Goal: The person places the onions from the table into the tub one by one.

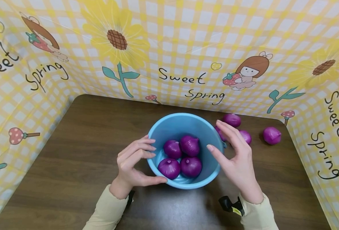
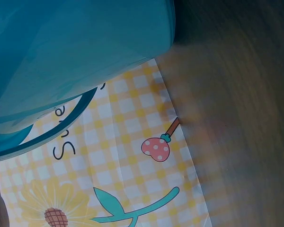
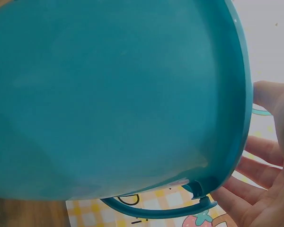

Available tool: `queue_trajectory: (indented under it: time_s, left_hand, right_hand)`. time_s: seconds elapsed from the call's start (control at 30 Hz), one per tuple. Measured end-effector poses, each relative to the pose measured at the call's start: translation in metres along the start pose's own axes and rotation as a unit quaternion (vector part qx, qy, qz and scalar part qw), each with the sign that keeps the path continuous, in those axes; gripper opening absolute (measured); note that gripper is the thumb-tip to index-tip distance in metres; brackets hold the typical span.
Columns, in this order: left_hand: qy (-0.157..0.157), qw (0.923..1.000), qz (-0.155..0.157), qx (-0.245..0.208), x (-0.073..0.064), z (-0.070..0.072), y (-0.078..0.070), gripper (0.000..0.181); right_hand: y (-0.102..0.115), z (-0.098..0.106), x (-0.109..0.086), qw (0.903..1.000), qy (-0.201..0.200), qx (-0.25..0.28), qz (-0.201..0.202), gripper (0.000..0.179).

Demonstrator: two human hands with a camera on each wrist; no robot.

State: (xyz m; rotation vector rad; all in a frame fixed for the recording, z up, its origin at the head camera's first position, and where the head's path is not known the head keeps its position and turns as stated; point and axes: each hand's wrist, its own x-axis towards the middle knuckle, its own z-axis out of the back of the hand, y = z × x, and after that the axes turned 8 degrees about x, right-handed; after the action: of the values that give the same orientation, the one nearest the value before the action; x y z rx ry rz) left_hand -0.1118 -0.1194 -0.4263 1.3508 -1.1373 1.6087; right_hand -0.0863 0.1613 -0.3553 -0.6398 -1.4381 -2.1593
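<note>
A blue bucket (image 1: 184, 187) stands on the table with several purple onions (image 1: 191, 166) inside. My left hand (image 1: 135, 163) holds the bucket's left side, fingers bent over the rim and thumb along the front edge. On the opposite side, my right hand (image 1: 238, 156) has its fingers spread and fairly straight, with the thumb over the rim. The right wrist view shows the right hand (image 3: 270, 175) touching the rim beside the bucket wall (image 3: 109, 94). Bucket wall (image 2: 85, 42) and handle (image 2: 57, 132) appear in the left wrist view; most of the left hand is hidden there.
More purple onions (image 1: 232, 120) lie right of the bucket, some partly hidden by the right hand. One onion (image 1: 271, 135) sits apart near the right edge of the brown table (image 1: 94, 134). Yellow checked cloth (image 1: 169, 41) walls in the back and sides.
</note>
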Motion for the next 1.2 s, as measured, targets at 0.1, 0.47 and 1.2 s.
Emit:
queue_trajectory:
  time_s: [0.1, 0.47, 1.2]
  left_hand:
    - [0.001, 1.0000, 0.000, 0.001, 0.000, 0.000, 0.000, 0.065]
    - [0.001, 1.0000, 0.000, 0.003, -0.001, 0.001, 0.001, 0.065]
    - [0.005, 1.0000, 0.003, 0.002, 0.001, 0.001, 0.001, 0.064]
  right_hand:
    - [-0.012, 0.003, -0.004, 1.0000, -0.001, -0.006, -0.005, 0.068]
    - [-0.017, 0.009, -0.008, 0.9994, -0.009, 0.008, -0.034, 0.073]
    - [-0.004, 0.015, -0.005, 0.9982, -0.035, 0.021, -0.045, 0.066]
